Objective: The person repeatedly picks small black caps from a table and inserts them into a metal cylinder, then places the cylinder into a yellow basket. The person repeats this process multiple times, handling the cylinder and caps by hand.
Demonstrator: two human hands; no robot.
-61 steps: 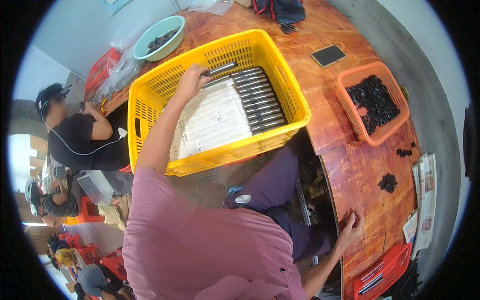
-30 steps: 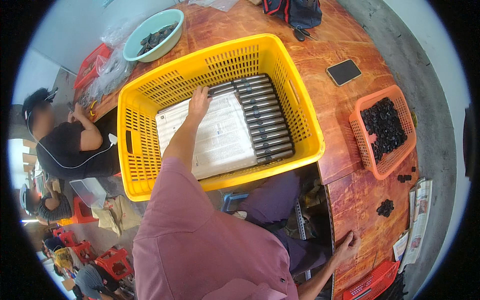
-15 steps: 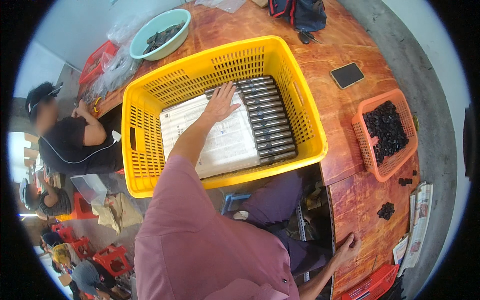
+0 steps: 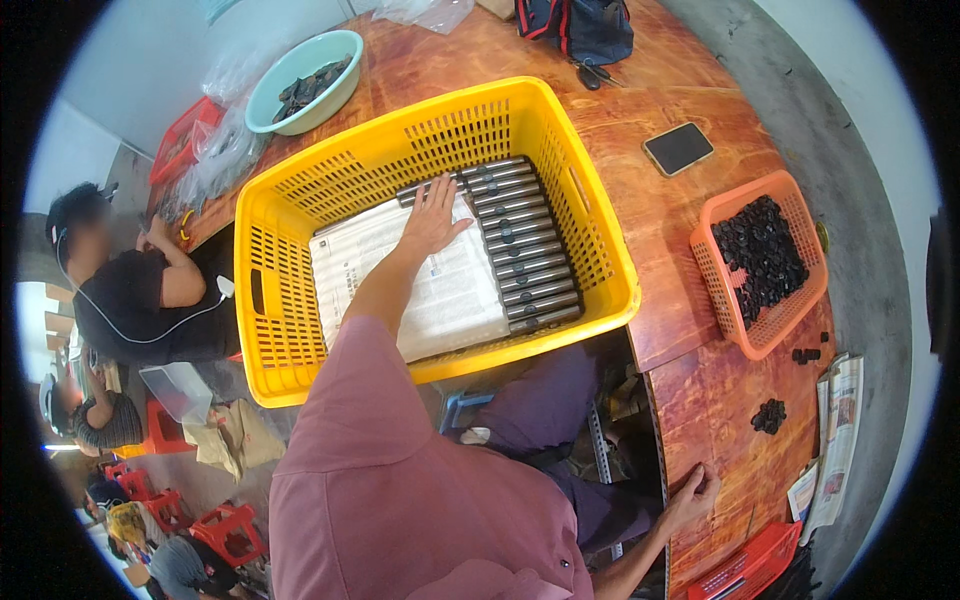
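Yellow crate (image 4: 585,240) | hands: left (image 4: 430,222) over paper (image 4: 385,265), off walls (image 4: 340,190) | right (image 4: 692,497): table edge (image 4: 674,440)

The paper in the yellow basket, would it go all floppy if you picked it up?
Probably: the paper looks thin, and its edge is wavy. It's likely light too, being flat and sheet-like. Pushed sideways, it might crease or slide, since smooth-looking rods lie beside it.

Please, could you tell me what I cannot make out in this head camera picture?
Head view: anything beneath the paper sheet, which covers it.
Head view: palm of the left hand, hidden by its back.
Head view: whether the right hand pinches something; too small.
Head view: rest of the dark bag, cut by the upper edge.
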